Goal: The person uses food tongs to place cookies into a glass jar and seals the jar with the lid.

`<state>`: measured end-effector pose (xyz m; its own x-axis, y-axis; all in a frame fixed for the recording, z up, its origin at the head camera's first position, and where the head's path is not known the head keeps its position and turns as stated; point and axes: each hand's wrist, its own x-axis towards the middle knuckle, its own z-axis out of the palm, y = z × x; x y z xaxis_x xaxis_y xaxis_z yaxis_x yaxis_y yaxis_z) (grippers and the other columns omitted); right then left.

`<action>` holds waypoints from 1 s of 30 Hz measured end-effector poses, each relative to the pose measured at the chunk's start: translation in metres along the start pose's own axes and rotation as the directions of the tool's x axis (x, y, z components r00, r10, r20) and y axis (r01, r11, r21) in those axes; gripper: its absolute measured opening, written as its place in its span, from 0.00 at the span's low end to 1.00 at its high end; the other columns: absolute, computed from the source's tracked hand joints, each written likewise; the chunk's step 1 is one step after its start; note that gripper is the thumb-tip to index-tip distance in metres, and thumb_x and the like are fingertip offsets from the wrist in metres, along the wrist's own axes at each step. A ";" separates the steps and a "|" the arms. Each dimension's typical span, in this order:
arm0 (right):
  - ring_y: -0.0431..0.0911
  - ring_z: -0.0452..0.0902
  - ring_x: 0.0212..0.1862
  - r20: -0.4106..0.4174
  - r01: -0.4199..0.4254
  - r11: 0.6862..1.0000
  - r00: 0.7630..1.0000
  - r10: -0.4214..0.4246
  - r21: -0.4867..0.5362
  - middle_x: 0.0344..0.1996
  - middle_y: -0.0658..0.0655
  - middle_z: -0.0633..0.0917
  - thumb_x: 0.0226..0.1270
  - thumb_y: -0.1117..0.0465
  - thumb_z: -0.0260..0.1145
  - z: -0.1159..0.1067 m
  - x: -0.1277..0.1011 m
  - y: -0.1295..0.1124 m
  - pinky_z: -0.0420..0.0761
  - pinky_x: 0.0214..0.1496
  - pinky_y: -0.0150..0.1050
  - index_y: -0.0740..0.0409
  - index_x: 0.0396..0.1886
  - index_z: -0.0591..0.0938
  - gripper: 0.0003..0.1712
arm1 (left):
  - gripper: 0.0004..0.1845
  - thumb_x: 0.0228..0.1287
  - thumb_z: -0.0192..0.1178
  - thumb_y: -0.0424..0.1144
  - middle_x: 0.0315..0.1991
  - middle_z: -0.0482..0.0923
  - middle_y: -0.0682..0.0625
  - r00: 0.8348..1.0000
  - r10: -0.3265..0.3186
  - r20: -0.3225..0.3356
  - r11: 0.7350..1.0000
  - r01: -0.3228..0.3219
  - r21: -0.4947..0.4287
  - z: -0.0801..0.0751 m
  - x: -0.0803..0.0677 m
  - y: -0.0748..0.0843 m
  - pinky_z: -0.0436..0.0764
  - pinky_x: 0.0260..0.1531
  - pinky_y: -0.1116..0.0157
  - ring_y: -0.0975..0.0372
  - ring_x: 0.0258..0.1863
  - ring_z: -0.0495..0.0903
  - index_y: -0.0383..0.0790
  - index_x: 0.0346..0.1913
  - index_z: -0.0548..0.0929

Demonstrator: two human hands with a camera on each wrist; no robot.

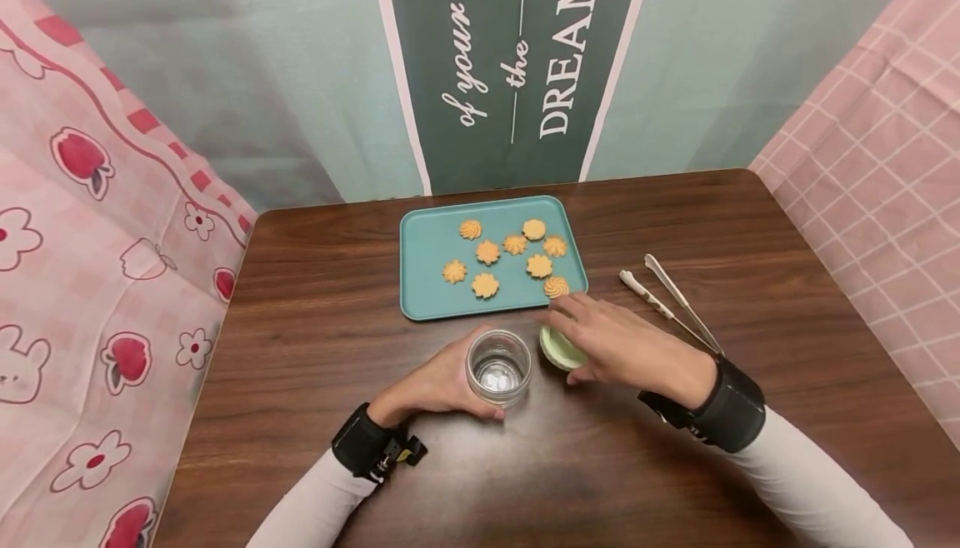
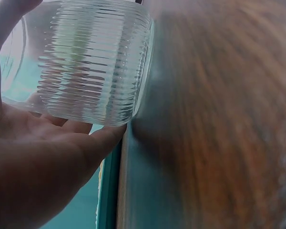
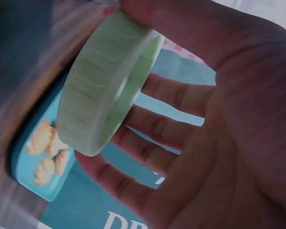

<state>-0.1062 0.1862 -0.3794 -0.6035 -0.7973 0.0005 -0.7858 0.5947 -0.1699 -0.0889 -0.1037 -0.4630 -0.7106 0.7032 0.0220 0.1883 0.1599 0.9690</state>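
Observation:
My left hand [image 1: 442, 383] grips a clear glass jar [image 1: 498, 371] from its left side, thumb at the front. Its open mouth faces up, and no lid sits on it. The left wrist view shows ribbed walls on the jar [image 2: 93, 62], with its base right at the tabletop. Just to the right, my right hand [image 1: 609, 341] holds a pale green round lid [image 1: 558, 350] by the edge between thumb and fingers. Seen from the right wrist, the lid [image 3: 97, 86] is tilted, with a grooved side and a hollow facing the palm.
Behind the hands lies a teal tray [image 1: 427, 302] with several flower-shaped and swirled cookies [image 1: 487, 251]. Metal tongs [image 1: 678, 302] with pale handles rest right of the tray, partly behind the right wrist. Fabric hangs around the wooden table [image 1: 315, 281] at the back and sides.

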 end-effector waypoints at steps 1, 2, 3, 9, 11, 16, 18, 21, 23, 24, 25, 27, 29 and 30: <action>0.54 0.78 0.57 0.000 -0.004 1.000 1.000 0.004 0.004 0.57 0.59 0.80 0.44 0.50 0.91 0.002 0.000 0.001 0.85 0.56 0.51 0.62 0.64 0.79 0.49 | 0.48 0.43 0.88 0.37 0.62 0.81 0.47 1.000 0.001 0.000 1.000 -0.001 0.000 0.000 0.000 0.000 0.75 0.71 0.52 0.51 0.64 0.80 0.44 0.69 0.72; 0.54 0.78 0.57 0.000 -0.008 1.000 1.000 0.008 0.005 0.56 0.58 0.80 0.43 0.50 0.91 0.005 0.001 0.001 0.85 0.55 0.50 0.62 0.64 0.79 0.49 | 0.48 0.43 0.88 0.37 0.62 0.81 0.47 1.000 0.002 0.001 1.000 -0.002 0.001 0.000 0.000 0.000 0.75 0.71 0.52 0.51 0.64 0.80 0.44 0.69 0.72; 0.53 0.77 0.56 0.000 -0.012 1.000 1.000 0.012 0.007 0.56 0.58 0.80 0.43 0.50 0.91 0.007 0.001 0.002 0.85 0.54 0.50 0.62 0.65 0.79 0.50 | 0.48 0.43 0.88 0.37 0.62 0.81 0.47 1.000 0.003 0.000 1.000 -0.003 0.000 0.000 0.000 0.001 0.75 0.71 0.52 0.51 0.64 0.80 0.44 0.69 0.72; 0.51 0.76 0.52 0.016 -0.040 0.999 0.999 0.039 0.010 0.51 0.56 0.79 0.40 0.49 0.91 0.018 0.002 0.006 0.85 0.49 0.48 0.62 0.63 0.79 0.50 | 0.48 0.43 0.87 0.37 0.61 0.82 0.45 1.000 -0.004 -0.004 1.000 0.004 0.016 0.000 0.000 0.002 0.75 0.71 0.52 0.50 0.63 0.80 0.44 0.69 0.72; 0.51 0.76 0.51 0.019 -0.049 0.999 0.999 0.049 0.016 0.49 0.55 0.79 0.39 0.48 0.91 0.021 0.002 0.008 0.85 0.47 0.48 0.61 0.62 0.79 0.50 | 0.48 0.43 0.87 0.36 0.61 0.82 0.45 1.000 -0.008 -0.004 1.000 0.008 0.017 0.000 0.000 0.003 0.75 0.70 0.52 0.50 0.63 0.80 0.44 0.69 0.72; 0.52 0.76 0.50 0.016 -0.053 0.998 0.998 0.053 0.035 0.49 0.56 0.78 0.40 0.45 0.90 0.027 0.000 0.010 0.85 0.44 0.49 0.61 0.61 0.79 0.50 | 0.48 0.43 0.87 0.36 0.61 0.82 0.46 1.000 -0.013 -0.003 1.000 0.013 0.012 0.000 0.000 0.002 0.75 0.70 0.52 0.51 0.63 0.80 0.45 0.69 0.72; 0.52 0.76 0.50 0.017 -0.057 0.997 0.998 0.057 0.044 0.50 0.57 0.78 0.41 0.44 0.89 0.030 0.000 0.011 0.85 0.43 0.49 0.62 0.61 0.79 0.49 | 0.48 0.43 0.87 0.36 0.62 0.82 0.46 1.000 -0.016 -0.002 1.000 0.016 0.010 0.000 0.000 0.001 0.75 0.70 0.52 0.51 0.63 0.80 0.45 0.69 0.72; 0.52 0.76 0.49 0.025 -0.066 0.996 0.998 0.065 0.063 0.49 0.58 0.77 0.42 0.42 0.87 0.032 0.001 0.011 0.85 0.41 0.50 0.61 0.60 0.78 0.49 | 0.48 0.43 0.87 0.36 0.62 0.82 0.46 1.000 -0.019 0.001 1.000 0.019 0.004 0.000 0.000 0.001 0.75 0.71 0.52 0.51 0.64 0.80 0.44 0.69 0.72; 0.52 0.75 0.48 0.029 -0.070 0.995 0.997 0.068 0.075 0.48 0.58 0.77 0.43 0.41 0.86 0.034 0.001 0.012 0.84 0.39 0.50 0.61 0.60 0.78 0.48 | 0.48 0.44 0.87 0.37 0.62 0.82 0.46 1.000 -0.021 0.003 1.000 0.021 0.003 0.000 0.000 0.001 0.75 0.70 0.52 0.51 0.63 0.80 0.45 0.70 0.71; 0.52 0.75 0.48 0.031 -0.070 0.994 0.997 0.068 0.083 0.48 0.58 0.76 0.43 0.41 0.86 0.035 0.001 0.012 0.83 0.38 0.50 0.61 0.60 0.78 0.48 | 0.48 0.44 0.87 0.37 0.62 0.82 0.46 1.000 -0.021 0.003 1.000 0.021 0.003 0.000 0.000 0.001 0.75 0.70 0.53 0.51 0.63 0.80 0.45 0.70 0.71; 0.52 0.75 0.48 0.032 -0.071 0.994 0.997 0.068 0.087 0.48 0.58 0.76 0.43 0.41 0.86 0.036 0.001 0.012 0.83 0.38 0.50 0.61 0.59 0.78 0.48 | 0.48 0.44 0.87 0.37 0.62 0.82 0.47 1.000 -0.022 0.002 1.000 0.022 0.003 0.000 0.000 0.001 0.75 0.70 0.53 0.51 0.63 0.80 0.45 0.70 0.71; 0.51 0.74 0.47 0.027 -0.071 0.994 0.997 0.068 0.088 0.47 0.57 0.76 0.43 0.41 0.86 0.037 0.001 0.012 0.83 0.37 0.49 0.60 0.59 0.78 0.47 | 0.48 0.44 0.87 0.36 0.61 0.81 0.47 1.000 -0.022 0.002 1.000 0.022 0.004 -0.001 0.000 0.000 0.76 0.70 0.53 0.51 0.63 0.80 0.45 0.69 0.71; 0.51 0.74 0.47 0.027 -0.073 0.993 0.997 0.071 0.087 0.47 0.57 0.76 0.43 0.41 0.86 0.039 0.001 0.011 0.83 0.37 0.49 0.60 0.58 0.78 0.47 | 0.48 0.43 0.87 0.35 0.62 0.81 0.47 1.000 -0.025 0.002 1.000 0.025 0.005 -0.001 0.000 0.000 0.76 0.70 0.52 0.51 0.63 0.80 0.45 0.69 0.72; 0.51 0.74 0.47 0.029 -0.077 0.993 0.997 0.075 0.088 0.47 0.57 0.75 0.44 0.40 0.85 0.040 0.000 0.011 0.83 0.37 0.49 0.60 0.58 0.78 0.46 | 0.48 0.43 0.87 0.35 0.62 0.81 0.47 1.000 -0.026 0.001 1.000 0.026 0.007 -0.001 0.000 0.000 0.76 0.70 0.52 0.51 0.63 0.80 0.46 0.69 0.72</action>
<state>-0.1097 0.1886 -0.4209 -0.6564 -0.7533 -0.0410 -0.7221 0.6431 -0.2551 -0.0894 -0.1043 -0.4629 -0.7145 0.6996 -0.0039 0.1744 0.1835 0.9674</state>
